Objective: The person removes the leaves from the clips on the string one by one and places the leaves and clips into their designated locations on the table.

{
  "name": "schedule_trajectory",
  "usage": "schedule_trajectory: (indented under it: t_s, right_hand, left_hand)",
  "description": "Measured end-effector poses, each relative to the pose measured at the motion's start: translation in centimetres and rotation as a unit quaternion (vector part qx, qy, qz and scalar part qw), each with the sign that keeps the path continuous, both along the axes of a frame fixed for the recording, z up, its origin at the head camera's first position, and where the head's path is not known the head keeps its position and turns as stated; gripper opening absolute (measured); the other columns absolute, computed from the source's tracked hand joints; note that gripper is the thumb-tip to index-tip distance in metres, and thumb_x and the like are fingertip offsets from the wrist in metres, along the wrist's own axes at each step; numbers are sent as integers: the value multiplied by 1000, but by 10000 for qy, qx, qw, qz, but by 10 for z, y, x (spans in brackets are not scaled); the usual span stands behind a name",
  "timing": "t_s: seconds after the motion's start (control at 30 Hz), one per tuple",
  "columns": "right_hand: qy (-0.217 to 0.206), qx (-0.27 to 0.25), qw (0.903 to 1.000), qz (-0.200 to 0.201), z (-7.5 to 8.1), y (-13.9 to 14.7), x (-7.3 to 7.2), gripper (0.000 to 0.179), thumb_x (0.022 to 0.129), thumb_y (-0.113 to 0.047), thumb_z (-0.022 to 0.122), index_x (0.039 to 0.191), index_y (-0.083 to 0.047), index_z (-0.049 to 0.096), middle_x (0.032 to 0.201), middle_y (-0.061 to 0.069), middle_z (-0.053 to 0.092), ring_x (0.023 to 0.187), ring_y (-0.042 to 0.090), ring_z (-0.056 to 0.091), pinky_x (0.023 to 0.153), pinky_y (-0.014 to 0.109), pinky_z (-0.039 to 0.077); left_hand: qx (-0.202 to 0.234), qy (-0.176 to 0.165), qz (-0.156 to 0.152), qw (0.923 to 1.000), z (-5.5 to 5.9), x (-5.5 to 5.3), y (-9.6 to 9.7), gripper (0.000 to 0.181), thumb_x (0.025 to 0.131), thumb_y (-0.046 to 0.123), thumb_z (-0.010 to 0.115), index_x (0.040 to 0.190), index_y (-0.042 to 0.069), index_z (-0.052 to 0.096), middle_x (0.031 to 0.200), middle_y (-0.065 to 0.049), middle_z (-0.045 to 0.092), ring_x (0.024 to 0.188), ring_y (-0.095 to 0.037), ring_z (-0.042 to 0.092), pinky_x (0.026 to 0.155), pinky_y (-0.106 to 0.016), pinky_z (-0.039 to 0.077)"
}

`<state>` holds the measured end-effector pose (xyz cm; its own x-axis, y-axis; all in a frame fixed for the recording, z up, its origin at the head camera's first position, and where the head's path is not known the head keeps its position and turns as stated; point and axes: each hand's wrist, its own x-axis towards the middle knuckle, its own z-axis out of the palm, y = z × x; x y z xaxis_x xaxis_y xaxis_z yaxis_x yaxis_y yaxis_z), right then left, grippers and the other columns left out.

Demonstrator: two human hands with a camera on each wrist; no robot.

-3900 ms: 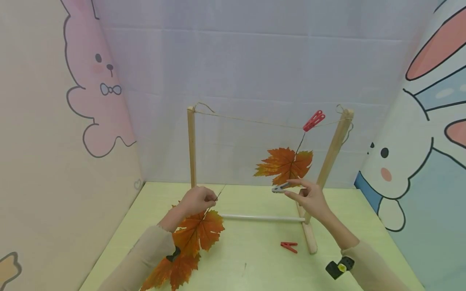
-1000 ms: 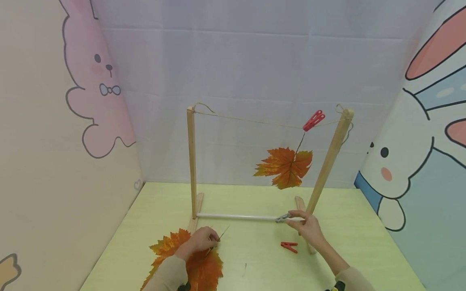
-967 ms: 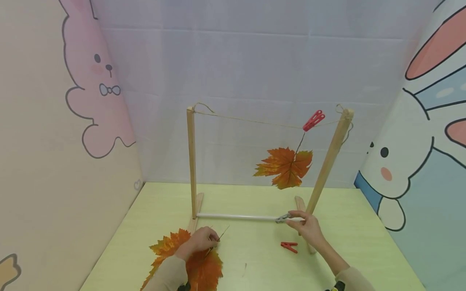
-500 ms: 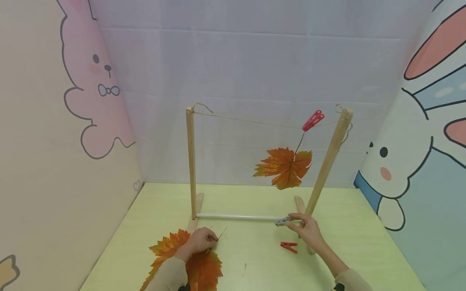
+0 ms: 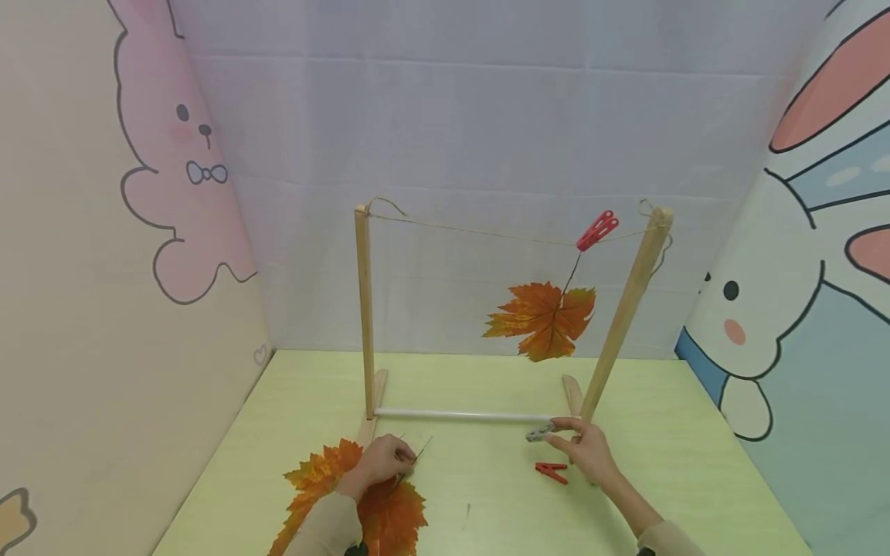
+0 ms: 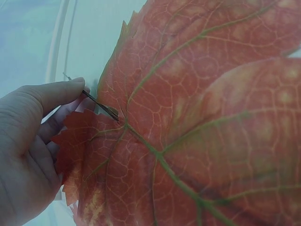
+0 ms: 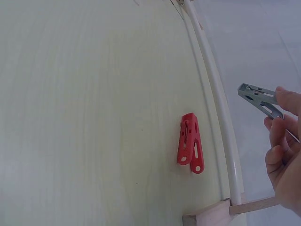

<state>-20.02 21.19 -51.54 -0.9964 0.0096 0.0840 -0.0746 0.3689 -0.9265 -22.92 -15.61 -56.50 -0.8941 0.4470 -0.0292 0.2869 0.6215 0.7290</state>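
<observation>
My left hand (image 5: 384, 459) pinches the thin dark stem of an orange-red artificial maple leaf (image 5: 393, 516); the left wrist view shows the stem (image 6: 99, 103) between thumb and fingers. A second leaf (image 5: 323, 469) lies partly behind my forearm, and whether its stem is also held is hard to tell. In my right hand (image 5: 589, 452) a grey clothespin (image 5: 539, 432) is pinched by its handles between thumb and fingers, in the air in front of the white rod. Below it a red clothespin (image 7: 189, 143) lies on the table. Another red clothespin (image 5: 598, 231) clips a maple leaf (image 5: 545, 320) to the string.
A wooden frame stands on the table (image 5: 487, 494), with a left post (image 5: 365, 309), a right post (image 5: 626, 313) and a white rod (image 5: 452, 415) low between them. A twine string (image 5: 473, 230) spans the post tops. Walls with cartoon animals flank the table.
Both hands have come down from higher up, with the leaf stem and grey clothespin still held. In the last second the right hand sinks slightly further; the left barely moves.
</observation>
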Motion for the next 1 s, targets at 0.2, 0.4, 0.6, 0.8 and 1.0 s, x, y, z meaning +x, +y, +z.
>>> schedule_trajectory:
  t_s: [0.2,0.4,0.6,0.8,1.0]
  right_hand:
    - [109,69,9999,48,11,-6,10,28,75,3,69,101,11,62,92,27,62,35,2,35,36,17,31]
    - [-45,98,9999,-36,8,-4,11,28,76,3,68,102,11,62,93,27,61,34,3,36,37,17,31]
    - [-29,52,10000,3,-7,1,8,30,75,2,69,102,12,61,94,27,61,34,-2,34,37,18,33]
    - [-38,314,9994,-139,-37,11,-3,34,75,-5,72,104,8,62,97,20,62,35,-1,38,38,19,35]
    - [-50,404,9985,-359,-49,14,-6,33,74,-4,72,104,5,63,98,19,63,37,6,43,39,20,36]
  left_hand:
    - [103,-148,28,9998,-1,-1,-1,11,73,5,72,83,1,71,71,1,64,62,-9,54,55,-24,45]
    - [67,-120,61,9999,-2,-3,-2,11,73,5,72,83,1,71,70,3,63,61,-6,52,55,-23,45]
    - [130,-80,144,9998,-4,-4,-3,11,71,5,73,81,1,70,71,2,63,63,-8,54,56,-23,46]
    - [147,104,287,9994,-11,-6,-7,12,70,6,75,81,2,70,70,2,64,62,-6,56,56,-22,47]
    - [69,345,350,9988,-11,-7,-10,10,73,6,73,82,3,70,71,3,64,63,-6,56,57,-22,47]
